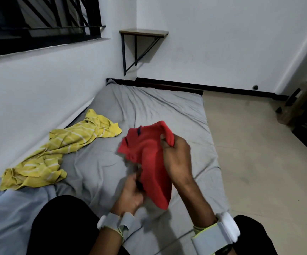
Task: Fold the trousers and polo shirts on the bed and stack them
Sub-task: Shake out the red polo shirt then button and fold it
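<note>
Red polo shirt (150,162), soft, light and limp, hangs just above the bed (158,107); my right hand (176,159) pinches its upper edge, my left hand (132,195) grips lower down; shoulder seams look the surest hold

Red polo (150,162) aloft; yellow striped shirt (60,148) crumpled

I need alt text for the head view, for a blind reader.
The left hand and right hand hold a red polo shirt over a grey bed. A crumpled yellow striped garment lies to the left, near the wall.
</note>
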Demonstrator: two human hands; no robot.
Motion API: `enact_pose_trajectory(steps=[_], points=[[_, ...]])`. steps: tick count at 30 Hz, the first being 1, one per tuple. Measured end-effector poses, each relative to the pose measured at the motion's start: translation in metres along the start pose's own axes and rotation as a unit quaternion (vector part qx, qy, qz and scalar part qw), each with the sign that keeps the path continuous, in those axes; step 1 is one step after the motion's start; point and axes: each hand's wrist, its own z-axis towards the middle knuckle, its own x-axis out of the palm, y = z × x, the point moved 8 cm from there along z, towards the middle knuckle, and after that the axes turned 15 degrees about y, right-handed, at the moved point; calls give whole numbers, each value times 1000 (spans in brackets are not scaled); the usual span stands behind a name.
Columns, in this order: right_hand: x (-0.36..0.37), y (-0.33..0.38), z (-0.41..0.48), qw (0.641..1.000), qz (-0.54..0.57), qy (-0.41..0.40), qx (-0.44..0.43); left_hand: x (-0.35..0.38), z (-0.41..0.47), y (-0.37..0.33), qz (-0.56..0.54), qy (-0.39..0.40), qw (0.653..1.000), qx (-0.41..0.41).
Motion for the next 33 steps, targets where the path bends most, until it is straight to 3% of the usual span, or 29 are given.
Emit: enact_pose_trajectory(steps=[3, 8, 10, 13, 16, 18, 21, 25, 27, 30, 31, 33], points=[[-26, -10, 3, 995, 87, -50, -4, 30, 13, -61, 33, 76, 989, 124], [-39, -64, -14, 976, 212, -53, 3, 50, 16, -145, 240, 76, 931, 265], [-25, -109, -29, 968, 238, -49, 54, 51, 24, -148, 331, 70, 906, 255], [5, -191, -65, 950, 251, -63, 176, 12, 36, -113, 422, -13, 895, 146], [35, -262, -108, 882, 332, -71, 328, -31, 45, -84, 473, -85, 874, 65], [40, -276, -123, 846, 386, -82, 359, -38, 50, -84, 523, -101, 843, 72], [31, -268, -122, 844, 389, -85, 360, -39, 50, -86, 549, -97, 827, 76], [15, -272, -111, 871, 305, -88, 374, -44, 49, -88, 558, -99, 823, 39], [-5, -256, -95, 919, 153, -111, 347, -37, 41, -89, 592, -107, 799, 21], [-31, -189, -54, 961, -144, -127, 197, -24, 30, -91, 683, -164, 712, 15], [-34, -164, -39, 963, -204, -118, 131, -21, 24, -94, 716, -200, 669, 6], [-24, -139, -6, 975, -207, -35, 68, -12, 15, -104, 767, -261, 586, 27]])
